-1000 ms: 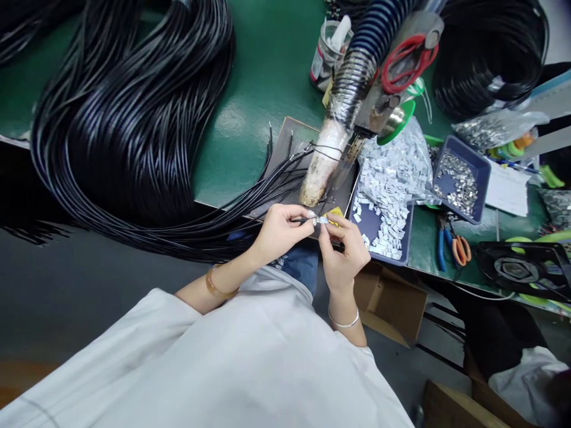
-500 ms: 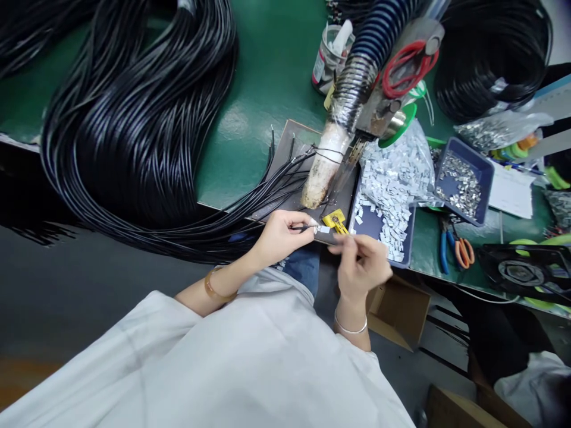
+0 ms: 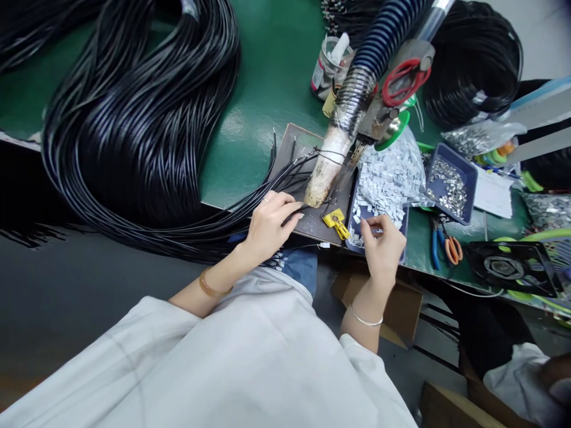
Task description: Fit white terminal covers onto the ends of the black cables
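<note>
My left hand (image 3: 270,226) is closed, its fingertips pinching a black cable just below the whitish, stained tip of a hose (image 3: 322,178). Below that hand, past the board's edge, a cable end with a small white tab (image 3: 325,245) sticks out. My right hand (image 3: 384,246) is at the near side of a blue tray (image 3: 404,229) heaped with small white tabs (image 3: 390,199). Its thumb and forefinger are pinched together; whatever is between them is too small to make out. A yellow clip-like piece (image 3: 336,223) lies on the board between both hands.
Thick bundles of black cable (image 3: 134,131) cover the left side of the green table (image 3: 267,47). A second blue tray (image 3: 470,190) holds metal parts. Pliers (image 3: 436,246), orange-handled scissors (image 3: 454,249) and a black fan (image 3: 508,267) lie right. A cardboard box (image 3: 404,315) stands below.
My left hand has let go of the tabbed cable, which now lies lower, and has moved up left to another black cable. My right hand has moved right to the tray of white tabs.
</note>
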The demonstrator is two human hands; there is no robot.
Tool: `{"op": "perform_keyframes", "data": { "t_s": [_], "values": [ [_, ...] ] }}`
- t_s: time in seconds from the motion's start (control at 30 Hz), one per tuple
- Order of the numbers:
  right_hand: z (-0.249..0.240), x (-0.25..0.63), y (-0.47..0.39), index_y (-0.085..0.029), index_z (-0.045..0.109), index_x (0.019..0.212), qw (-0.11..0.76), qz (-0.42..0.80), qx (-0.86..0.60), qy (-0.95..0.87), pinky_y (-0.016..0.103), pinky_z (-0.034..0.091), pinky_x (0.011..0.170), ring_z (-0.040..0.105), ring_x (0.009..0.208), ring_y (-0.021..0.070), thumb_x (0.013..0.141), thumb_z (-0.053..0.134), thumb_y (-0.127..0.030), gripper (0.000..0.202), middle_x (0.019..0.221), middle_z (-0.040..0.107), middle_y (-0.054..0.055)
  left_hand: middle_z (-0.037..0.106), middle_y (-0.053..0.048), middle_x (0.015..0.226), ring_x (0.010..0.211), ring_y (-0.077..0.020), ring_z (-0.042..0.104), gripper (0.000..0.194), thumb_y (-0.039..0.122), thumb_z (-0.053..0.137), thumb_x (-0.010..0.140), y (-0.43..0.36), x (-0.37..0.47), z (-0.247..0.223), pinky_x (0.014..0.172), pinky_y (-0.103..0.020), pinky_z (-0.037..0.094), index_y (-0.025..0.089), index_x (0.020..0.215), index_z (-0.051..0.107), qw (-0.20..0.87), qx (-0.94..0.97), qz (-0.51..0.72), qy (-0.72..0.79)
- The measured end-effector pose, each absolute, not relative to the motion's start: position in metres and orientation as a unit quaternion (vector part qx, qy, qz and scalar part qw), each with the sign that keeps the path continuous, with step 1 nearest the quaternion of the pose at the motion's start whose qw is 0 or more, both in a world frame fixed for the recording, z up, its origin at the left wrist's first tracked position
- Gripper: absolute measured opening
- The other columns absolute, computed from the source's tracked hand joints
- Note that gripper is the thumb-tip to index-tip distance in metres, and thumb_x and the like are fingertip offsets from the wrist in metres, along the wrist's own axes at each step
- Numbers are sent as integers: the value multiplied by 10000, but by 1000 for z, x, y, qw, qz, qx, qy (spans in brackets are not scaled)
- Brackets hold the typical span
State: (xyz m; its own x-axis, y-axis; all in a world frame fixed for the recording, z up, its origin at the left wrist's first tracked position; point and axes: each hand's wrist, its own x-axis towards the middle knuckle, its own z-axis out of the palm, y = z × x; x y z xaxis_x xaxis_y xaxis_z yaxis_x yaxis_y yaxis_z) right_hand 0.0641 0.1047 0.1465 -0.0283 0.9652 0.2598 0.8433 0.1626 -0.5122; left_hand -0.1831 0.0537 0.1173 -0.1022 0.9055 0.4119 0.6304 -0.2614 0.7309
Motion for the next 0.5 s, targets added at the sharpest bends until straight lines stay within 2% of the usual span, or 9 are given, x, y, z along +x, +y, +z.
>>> {"op": "perform_keyframes", "data": {
  "t_s": [0.07, 0.17, 0.23, 0.27, 0.37, 0.43, 0.5],
  "values": [
    [140, 61, 119, -206, 554, 734, 232, 107, -628, -735, 289, 442, 683, 584, 670, 143, 824, 575, -295, 128, 741, 610, 0, 706, -109, 913, 904, -239, 596, 166, 182, 578, 893, 61, -183, 114, 849, -380, 483, 142, 917, 737, 115, 679, 413, 596],
    [142, 57, 131, -209, 520, 674, 185, 113, -615, -758, 291, 390, 687, 548, 669, 142, 781, 562, -237, 119, 725, 572, -6, 705, -118, 835, 859, -243, 584, 174, 185, 585, 887, 62, -178, 120, 821, -375, 468, 109, 835, 733, 141, 693, 421, 568],
    [148, 57, 135, -211, 514, 658, 160, 125, -606, -770, 285, 364, 677, 532, 662, 139, 747, 563, -203, 101, 708, 565, -11, 722, -106, 808, 817, -218, 590, 169, 203, 612, 883, 56, -172, 130, 802, -346, 461, 106, 840, 743, 230, 714, 431, 502],
    [151, 58, 136, -211, 516, 653, 145, 132, -601, -775, 282, 354, 672, 525, 656, 138, 729, 563, -187, 93, 698, 565, -13, 735, -89, 816, 794, -193, 597, 161, 208, 620, 885, 51, -169, 136, 791, -318, 459, 117, 866, 753, 306, 729, 419, 447],
    [158, 61, 138, -210, 523, 634, 110, 148, -592, -785, 276, 330, 651, 503, 627, 133, 684, 566, -158, 84, 663, 562, -17, 704, -26, 705, 602, -97, 541, 135, 186, 651, 851, 37, -157, 144, 617, -218, 414, 133, 872, 773, 554, 713, 336, 268],
    [160, 63, 138, -209, 527, 628, 100, 148, -593, -785, 276, 314, 640, 492, 614, 132, 668, 568, -152, 81, 650, 554, -18, 602, 18, 575, 508, -64, 445, 95, 155, 671, 791, 31, -150, 141, 518, -196, 344, 114, 792, 757, 628, 635, 352, 280],
    [158, 65, 136, -209, 522, 628, 103, 144, -598, -782, 276, 308, 636, 490, 610, 131, 667, 571, -161, 79, 650, 550, -19, 539, 37, 547, 499, -56, 422, 69, 144, 662, 761, 28, -145, 132, 503, -186, 327, 103, 730, 708, 627, 536, 428, 370]
  ]
}}
